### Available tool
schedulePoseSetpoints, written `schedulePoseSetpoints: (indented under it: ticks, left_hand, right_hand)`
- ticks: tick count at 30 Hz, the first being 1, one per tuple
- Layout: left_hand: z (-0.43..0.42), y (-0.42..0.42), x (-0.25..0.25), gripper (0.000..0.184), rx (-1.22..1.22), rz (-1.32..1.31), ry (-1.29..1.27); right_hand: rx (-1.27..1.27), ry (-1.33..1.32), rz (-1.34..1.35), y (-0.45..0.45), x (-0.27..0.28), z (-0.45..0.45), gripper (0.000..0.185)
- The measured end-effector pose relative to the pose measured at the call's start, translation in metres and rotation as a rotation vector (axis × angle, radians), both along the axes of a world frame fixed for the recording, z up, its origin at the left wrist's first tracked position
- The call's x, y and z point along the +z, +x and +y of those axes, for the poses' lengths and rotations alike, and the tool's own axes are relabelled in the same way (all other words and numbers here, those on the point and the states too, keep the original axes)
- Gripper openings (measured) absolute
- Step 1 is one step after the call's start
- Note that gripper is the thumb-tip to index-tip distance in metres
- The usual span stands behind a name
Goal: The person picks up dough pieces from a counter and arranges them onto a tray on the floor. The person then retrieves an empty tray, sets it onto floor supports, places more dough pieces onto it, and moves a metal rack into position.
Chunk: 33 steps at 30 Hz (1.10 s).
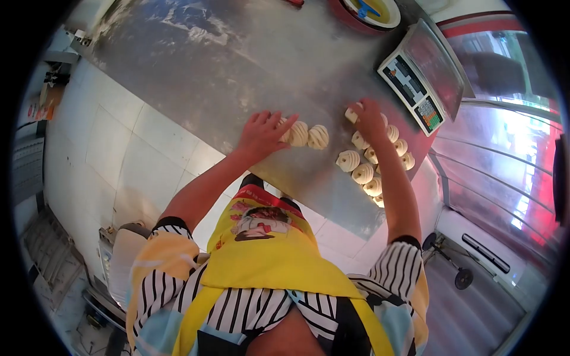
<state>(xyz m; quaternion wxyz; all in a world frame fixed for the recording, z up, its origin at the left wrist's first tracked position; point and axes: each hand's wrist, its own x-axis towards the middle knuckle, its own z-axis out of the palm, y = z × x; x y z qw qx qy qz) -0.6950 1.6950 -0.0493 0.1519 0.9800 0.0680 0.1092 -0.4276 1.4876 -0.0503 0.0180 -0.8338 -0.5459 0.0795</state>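
My left hand (261, 136) lies at the left end of a short row of spiral-ridged dough rolls, its fingers spread. The nearest roll is partly hidden under that hand; beside it sit a middle dough roll (298, 134) and an end dough roll (318, 137). My right hand (369, 120) has its fingers closed on another dough roll (351, 114) at the top of a larger group. Around my right forearm several more pale rolls stand close together, including a front dough roll (348, 161). The forearm covers part of this group.
The metal worktable (237, 77) has flour smears at its far left. A digital scale (412, 89) with a metal tray stands at the right edge. Behind it is a bowl (389, 13) of yellowish liquid with a blue utensil (368, 8). Tiled floor (113, 136) shows at left.
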Motion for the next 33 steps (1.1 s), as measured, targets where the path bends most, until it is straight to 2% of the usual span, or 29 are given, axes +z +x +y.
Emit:
schedulePoseSetpoints:
  ticks: [3,6,9,12,15,17,19,21,22,23,26,28,29,30,32,33]
  left_hand:
    - [0.003,-0.007,0.002,0.081,-0.02,-0.098,0.025]
    - [0.001,0.003,0.004,0.078,-0.079,-0.05,0.031]
    - [0.002,0.008,0.003,0.077,-0.12,-0.026,0.042]
    - [0.001,0.022,-0.007,0.064,-0.139,0.001,0.062]
    - [0.009,0.03,0.001,0.049,-0.158,0.276,-0.182]
    - [-0.001,-0.001,0.025,0.039,-0.054,0.437,-0.417]
    - [-0.019,-0.07,0.062,0.042,-0.002,0.493,-0.61]
    - [-0.056,-0.147,0.04,0.053,0.069,0.475,-1.059]
    - [-0.077,-0.186,0.023,0.06,0.11,0.462,-1.289]
    - [-0.104,-0.228,0.015,0.061,0.198,0.355,-1.348]
    - [-0.211,-0.354,0.02,0.062,0.514,0.064,-1.598]
    - [-0.294,-0.426,0.03,0.059,0.809,-0.203,-1.76]
    - [-0.339,-0.457,0.037,0.06,0.881,-0.41,-1.836]
    - [-0.384,-0.48,0.043,0.06,0.939,-0.633,-1.903]
    - [-0.462,-0.514,0.046,0.054,0.958,-1.228,-1.813]
    - [-0.493,-0.519,0.05,0.053,0.98,-1.379,-1.717]
  right_hand:
    - [0.085,-0.12,0.189,-0.057,0.021,-0.005,0.068]
    - [0.139,0.045,0.245,-0.09,0.028,0.01,0.07]
    - [0.123,0.009,0.229,-0.109,0.028,0.024,0.076]
    - [0.109,0.122,0.219,-0.11,0.009,0.033,0.074]
    - [0.039,0.045,0.465,-0.104,0.015,0.045,0.066]
    - [0.065,0.034,0.661,-0.119,0.019,0.035,0.055]
    - [-0.04,-0.13,1.104,-0.175,0.072,0.032,0.047]
    - [0.063,-0.198,1.345,-0.218,0.063,0.004,0.055]
    - [0.162,-0.311,1.286,-0.239,0.061,-0.003,0.055]
    - [0.265,-0.416,1.217,-0.265,0.061,-0.006,0.056]
    - [0.455,-0.61,1.39,-0.355,0.063,-0.022,0.049]
    - [0.595,-0.768,1.578,-0.421,0.083,-0.03,0.049]
    - [0.669,-0.824,1.592,-0.446,0.071,-0.041,0.052]
    - [0.67,-0.959,1.657,-0.473,0.084,-0.048,0.052]
    - [0.608,-1.07,1.786,-0.52,0.073,-0.065,0.047]
    - [0.624,-1.088,1.8,-0.532,0.077,-0.071,0.049]
